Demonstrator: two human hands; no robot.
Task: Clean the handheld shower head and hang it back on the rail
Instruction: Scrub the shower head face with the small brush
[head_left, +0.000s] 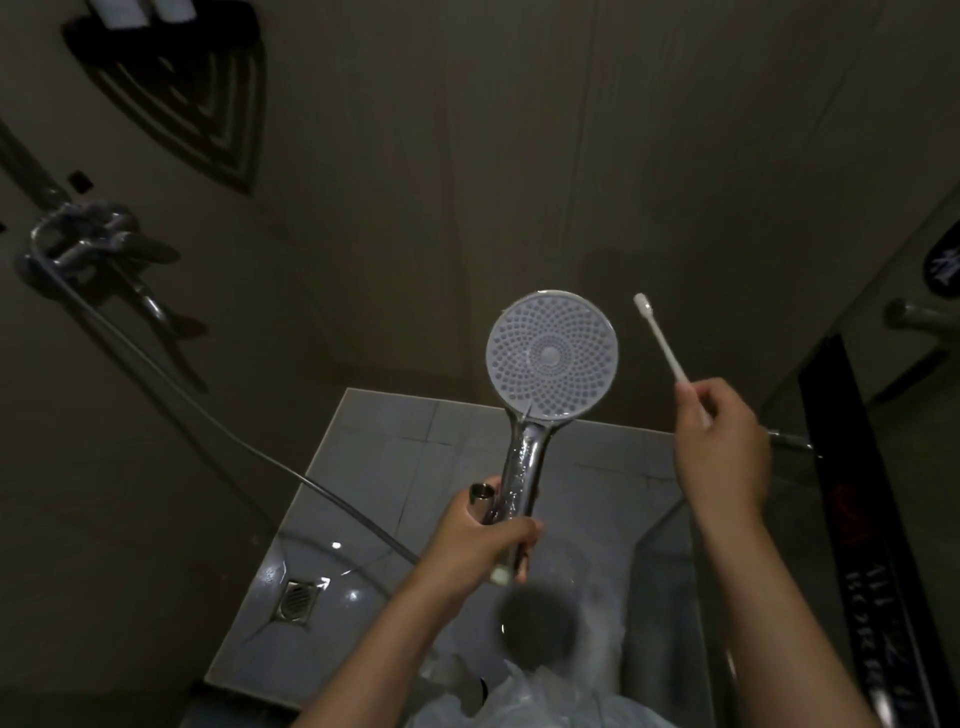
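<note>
Holding the shower head (551, 356) up in the middle, holes facing this way, with the left hand (485, 540) wrapped tight round its shiny handle at 6 o'clock. Pinching a thin white brush (660, 338) in the right hand (719, 447) at 3 o'clock, near the head, not touching.

My 2 bare forearms reach forward. My left hand (483, 538) curls round the handle of the shower head (552, 356) and holds it upright. My right hand (722, 452), raised higher, pinches a thin white brush (666, 349) between thumb and fingers.
</note>
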